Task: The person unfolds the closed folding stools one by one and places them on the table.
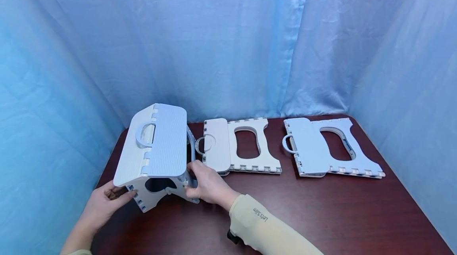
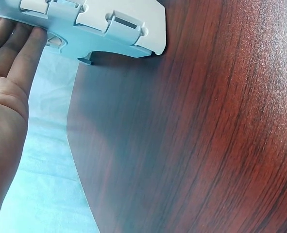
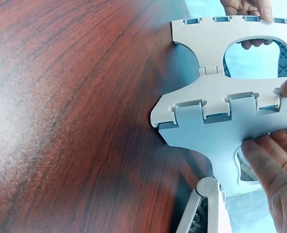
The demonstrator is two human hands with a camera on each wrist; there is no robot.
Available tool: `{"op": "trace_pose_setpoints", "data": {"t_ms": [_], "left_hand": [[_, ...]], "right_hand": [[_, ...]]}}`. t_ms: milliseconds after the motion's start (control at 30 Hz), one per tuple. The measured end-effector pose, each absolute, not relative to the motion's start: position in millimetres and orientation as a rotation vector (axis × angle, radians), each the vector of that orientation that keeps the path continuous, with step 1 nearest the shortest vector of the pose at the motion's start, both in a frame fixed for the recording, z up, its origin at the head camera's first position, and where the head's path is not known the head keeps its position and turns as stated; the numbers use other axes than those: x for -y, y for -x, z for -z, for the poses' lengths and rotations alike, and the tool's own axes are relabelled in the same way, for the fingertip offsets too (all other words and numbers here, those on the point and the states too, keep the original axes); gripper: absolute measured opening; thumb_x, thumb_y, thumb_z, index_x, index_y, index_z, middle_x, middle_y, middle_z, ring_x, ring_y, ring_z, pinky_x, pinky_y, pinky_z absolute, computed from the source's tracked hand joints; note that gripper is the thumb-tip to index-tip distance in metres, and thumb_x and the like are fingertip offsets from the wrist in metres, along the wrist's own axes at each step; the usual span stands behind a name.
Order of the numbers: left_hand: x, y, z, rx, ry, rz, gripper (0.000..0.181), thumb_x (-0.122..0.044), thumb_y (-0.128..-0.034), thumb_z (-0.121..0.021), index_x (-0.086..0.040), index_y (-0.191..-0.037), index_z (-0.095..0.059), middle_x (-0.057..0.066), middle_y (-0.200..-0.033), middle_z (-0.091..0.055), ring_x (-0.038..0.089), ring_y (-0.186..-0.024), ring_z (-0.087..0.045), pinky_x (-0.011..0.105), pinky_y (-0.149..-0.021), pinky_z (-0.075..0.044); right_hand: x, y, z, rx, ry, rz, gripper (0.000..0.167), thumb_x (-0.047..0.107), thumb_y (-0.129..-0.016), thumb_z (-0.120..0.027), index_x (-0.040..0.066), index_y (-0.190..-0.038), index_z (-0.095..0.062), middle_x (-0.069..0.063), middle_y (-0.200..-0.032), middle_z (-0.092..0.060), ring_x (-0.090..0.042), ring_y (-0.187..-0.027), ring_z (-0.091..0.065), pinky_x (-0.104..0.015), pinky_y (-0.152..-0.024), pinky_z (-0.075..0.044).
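Note:
A white folding step stool [image 1: 166,144] stands partly unfolded at the table's left, its two-part top bent into a ridge with a loop handle. By the near left leg edge my left hand [image 1: 98,207] grips it, thumb on the end panel; in the left wrist view the fingers of the left hand [image 2: 12,73] go behind the side. At the near right leg edge my right hand [image 1: 210,185] pinches the stool. The right wrist view shows the right hand [image 3: 279,179] with its fingers against the outer side panel [image 3: 211,141] and its thumb on the end panel.
Two more folding stools lie folded flat on the dark red-brown table [image 1: 285,211]: a middle one [image 1: 221,144] close to the right hand, and a right one [image 1: 310,144]. Blue curtains [image 1: 214,48] hang behind and at both sides.

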State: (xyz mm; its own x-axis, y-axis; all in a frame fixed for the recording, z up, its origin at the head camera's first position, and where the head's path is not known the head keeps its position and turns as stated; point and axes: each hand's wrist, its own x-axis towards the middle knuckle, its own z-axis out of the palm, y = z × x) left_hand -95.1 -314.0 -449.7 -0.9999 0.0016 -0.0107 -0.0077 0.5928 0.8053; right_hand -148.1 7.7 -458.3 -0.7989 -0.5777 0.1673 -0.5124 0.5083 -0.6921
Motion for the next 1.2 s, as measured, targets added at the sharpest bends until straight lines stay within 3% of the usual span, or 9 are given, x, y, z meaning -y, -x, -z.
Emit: {"op": "trace_pose_setpoints", "data": {"t_ms": [433, 633, 800, 967, 1067, 1200], "left_hand": [[315, 94, 443, -2.748, 0.043, -1.403, 0.053, -0.031, -0.0960, -0.074, -0.003, -0.138, -0.059, -0.024, -0.116, -0.066, -0.014, -0.102, -0.057, 0.019, -0.079, -0.054], [315, 93, 441, -2.707, 0.044, -1.423, 0.052, -0.027, -0.0956, -0.074, -0.001, -0.138, -0.059, -0.028, -0.112, -0.063, -0.011, -0.100, -0.059, 0.021, -0.078, -0.055], [321, 91, 433, -2.731, -0.035, -1.459, 0.052, -0.018, -0.0966, -0.071, 0.000, -0.143, -0.055, -0.031, -0.112, -0.061, -0.006, -0.100, -0.062, 0.019, -0.078, -0.055], [328, 87, 416, -2.760, -0.166, -1.555, 0.061, -0.010, -0.1002, -0.064, -0.005, -0.156, -0.041, -0.032, -0.132, -0.054, -0.014, -0.115, -0.056, 0.008, -0.088, -0.048], [331, 86, 403, -2.812, -0.316, -1.568, 0.060, -0.001, -0.1004, -0.060, -0.006, -0.157, -0.039, -0.021, -0.149, -0.050, -0.013, -0.127, -0.050, 0.007, -0.097, -0.043], [330, 88, 384, -2.928, -0.385, -1.430, 0.063, -0.003, -0.1007, -0.060, -0.016, -0.159, -0.039, -0.012, -0.159, -0.043, -0.014, -0.135, -0.041, 0.003, -0.099, -0.037]], "right_hand": [[-9, 148, 455, -2.610, 0.963, 1.190, 0.040, 0.019, -0.091, -0.072, 0.010, -0.125, -0.055, -0.002, -0.117, -0.058, -0.011, -0.097, -0.055, -0.018, -0.085, -0.048], [-13, 148, 452, -2.579, 0.977, 1.194, 0.040, 0.020, -0.094, -0.072, 0.010, -0.129, -0.055, -0.002, -0.120, -0.058, -0.018, -0.105, -0.060, -0.020, -0.091, -0.050], [-19, 150, 451, -2.574, 0.994, 1.188, 0.050, 0.028, -0.097, -0.070, 0.009, -0.140, -0.052, -0.003, -0.130, -0.059, -0.019, -0.118, -0.061, -0.026, -0.101, -0.049], [-30, 153, 445, -2.539, 0.952, 1.222, 0.061, 0.039, -0.102, -0.062, 0.012, -0.154, -0.043, -0.003, -0.152, -0.051, -0.018, -0.140, -0.048, -0.036, -0.115, -0.042], [-36, 156, 440, -2.544, 0.950, 1.250, 0.062, 0.038, -0.103, -0.059, 0.014, -0.157, -0.040, -0.005, -0.160, -0.043, -0.020, -0.147, -0.040, -0.040, -0.119, -0.037], [-42, 161, 433, -2.591, 0.989, 1.277, 0.064, 0.037, -0.103, -0.060, 0.013, -0.158, -0.038, -0.006, -0.164, -0.037, -0.019, -0.151, -0.034, -0.040, -0.121, -0.033]]}}
